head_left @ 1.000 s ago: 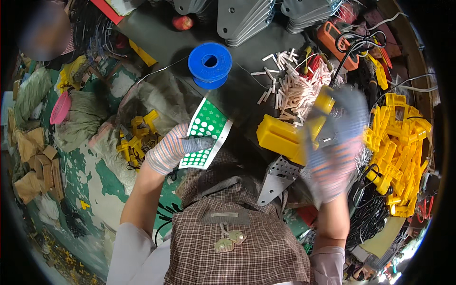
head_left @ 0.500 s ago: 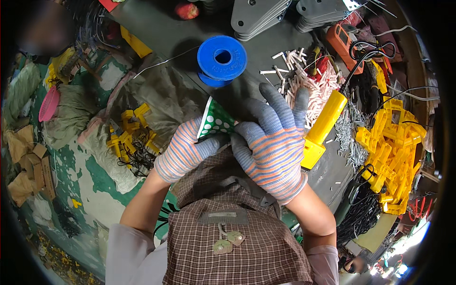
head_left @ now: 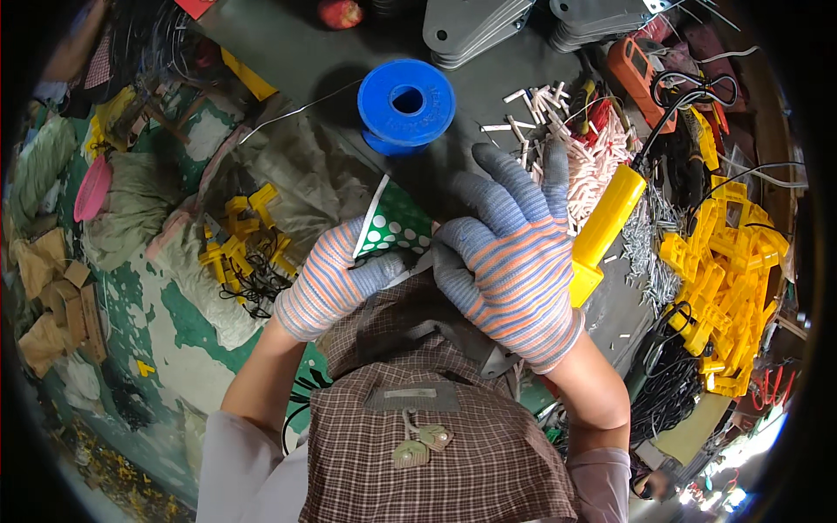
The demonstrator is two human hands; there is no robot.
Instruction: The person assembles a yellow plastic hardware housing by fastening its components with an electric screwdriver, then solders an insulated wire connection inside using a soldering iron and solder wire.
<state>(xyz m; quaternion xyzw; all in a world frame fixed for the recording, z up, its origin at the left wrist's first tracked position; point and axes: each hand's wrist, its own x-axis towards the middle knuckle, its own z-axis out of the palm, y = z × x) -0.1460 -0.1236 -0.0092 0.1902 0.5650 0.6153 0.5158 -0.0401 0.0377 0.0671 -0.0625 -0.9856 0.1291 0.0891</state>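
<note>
A green triangular piece with white dots and a white edge (head_left: 394,225), like a small pennant, is stretched between my two gloved hands. My left hand (head_left: 321,283), in a striped glove, is closed on its left side, with the thumb along the lower edge. My right hand (head_left: 514,266) pinches the narrow right end between thumb and forefinger, while its other fingers reach out away from me. Beside the right hand lies a yellow plastic handle (head_left: 609,218) with a black cord. Just beyond both hands stands a blue spool (head_left: 384,122) with a thin wire running off leftward.
Pale pink tubes (head_left: 597,174) are heaped at the right, near loose screws (head_left: 649,244) and a pile of yellow plastic housings (head_left: 732,270). Grey metal plates (head_left: 475,30) and an orange meter (head_left: 641,83) sit at the back. More yellow parts (head_left: 248,231) lie left on crumpled sheeting.
Both hands keep their hold on the green piece and have shifted only slightly. The right hand sits a little further right, covering more of the yellow handle's lower end.
</note>
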